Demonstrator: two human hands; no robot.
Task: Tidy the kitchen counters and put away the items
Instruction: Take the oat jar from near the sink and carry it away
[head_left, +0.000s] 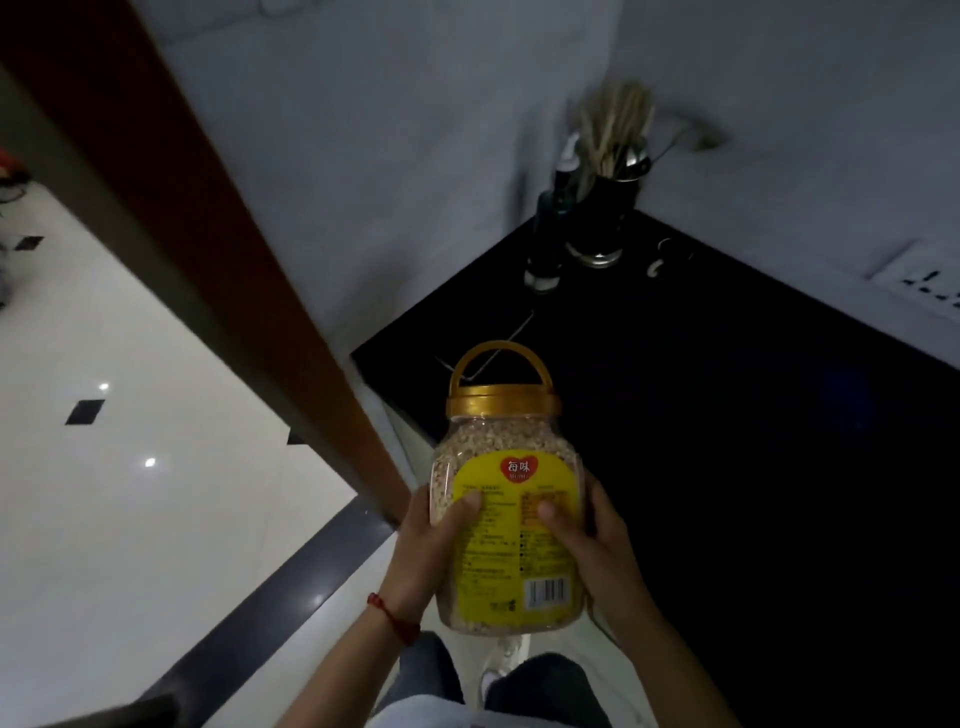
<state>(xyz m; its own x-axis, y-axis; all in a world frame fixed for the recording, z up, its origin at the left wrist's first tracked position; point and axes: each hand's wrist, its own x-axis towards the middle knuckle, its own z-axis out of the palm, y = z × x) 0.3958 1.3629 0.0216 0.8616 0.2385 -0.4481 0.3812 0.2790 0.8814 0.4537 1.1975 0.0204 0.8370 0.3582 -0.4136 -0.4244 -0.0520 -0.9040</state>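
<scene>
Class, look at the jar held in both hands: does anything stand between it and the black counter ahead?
Nothing visible does. The jar is clasped by the left hand and right hand, and the near black counter looks bare; the chopstick holder stands in the far corner.

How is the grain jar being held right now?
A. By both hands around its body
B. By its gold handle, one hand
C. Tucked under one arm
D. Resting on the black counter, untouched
A: the left hand and right hand grip opposite sides of the jar, thumbs on its yellow label; its gold handle stands free.
</scene>
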